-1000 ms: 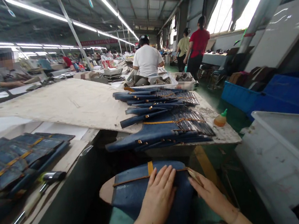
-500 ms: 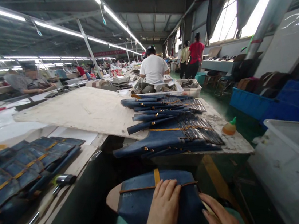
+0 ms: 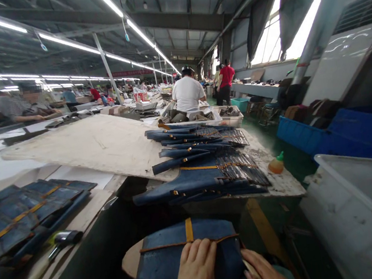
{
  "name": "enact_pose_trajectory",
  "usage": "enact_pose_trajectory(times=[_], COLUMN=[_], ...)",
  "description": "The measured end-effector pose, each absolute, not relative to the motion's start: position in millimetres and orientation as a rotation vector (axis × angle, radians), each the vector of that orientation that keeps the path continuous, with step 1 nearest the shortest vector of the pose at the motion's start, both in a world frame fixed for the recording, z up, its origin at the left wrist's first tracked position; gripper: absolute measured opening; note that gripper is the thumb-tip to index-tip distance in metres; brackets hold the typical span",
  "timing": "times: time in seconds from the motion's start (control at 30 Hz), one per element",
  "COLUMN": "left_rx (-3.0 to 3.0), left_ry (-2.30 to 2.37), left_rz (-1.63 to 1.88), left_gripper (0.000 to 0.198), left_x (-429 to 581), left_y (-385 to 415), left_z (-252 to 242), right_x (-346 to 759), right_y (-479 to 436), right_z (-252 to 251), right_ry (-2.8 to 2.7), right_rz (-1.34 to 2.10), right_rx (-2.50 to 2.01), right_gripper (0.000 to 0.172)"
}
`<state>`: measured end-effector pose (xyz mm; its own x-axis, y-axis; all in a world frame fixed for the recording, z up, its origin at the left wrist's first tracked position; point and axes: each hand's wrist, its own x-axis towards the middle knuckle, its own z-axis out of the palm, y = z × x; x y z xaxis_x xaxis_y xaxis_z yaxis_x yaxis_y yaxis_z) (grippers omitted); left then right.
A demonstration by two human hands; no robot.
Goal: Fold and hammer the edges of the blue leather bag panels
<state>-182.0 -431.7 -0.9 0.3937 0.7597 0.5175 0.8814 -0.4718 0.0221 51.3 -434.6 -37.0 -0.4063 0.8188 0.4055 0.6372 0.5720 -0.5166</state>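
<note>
My left hand (image 3: pixel 195 273) lies flat, fingers together, on a blue leather piece (image 3: pixel 164 261) with tan trim that rests on a rounded wooden form at the bottom centre. My right hand (image 3: pixel 264 275) sits at the piece's right edge, fingers curled around a small pale tool (image 3: pixel 249 266) that I cannot name. Ahead, a stack of similar blue pieces (image 3: pixel 203 164) with tan strips lies on a worn board (image 3: pixel 104 141).
More blue pieces (image 3: pixel 21 216) and a hammer (image 3: pixel 59 243) lie on the left bench. A small orange glue bottle (image 3: pixel 274 164) stands at the board's right edge. Blue crates (image 3: pixel 342 130) and a white bin (image 3: pixel 369 207) are at right. A person in white (image 3: pixel 187 92) sits ahead.
The view tilted upward, so both hands sank toward the bottom edge. My right hand drew in closer to the piece's right edge; the left hand stayed flat on it.
</note>
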Motion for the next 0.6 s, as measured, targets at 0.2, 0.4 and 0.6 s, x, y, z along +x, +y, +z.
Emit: enact_pose_trajectory(times=[0.2, 0.4, 0.6], left_rx=[-2.406, -2.562, -2.618], left_ry=[-1.536, -1.546, -1.466], left_rz=[-0.674, -0.531, -0.532], left_gripper=[0.033, 0.032, 0.036], left_x=[-159, -147, -139], left_y=[-421, -420, -421], left_z=[-6, 2, 2], right_x=[47, 67, 86], right_y=[-441, -442, -431], right_z=[-12, 8, 20], right_ry=[-2.165, -1.966, -1.683], right_rz=[0.476, 0.564, 0.47], right_rx=[-1.161, -1.198, -1.426], right_gripper=[0.038, 0.033, 0.036])
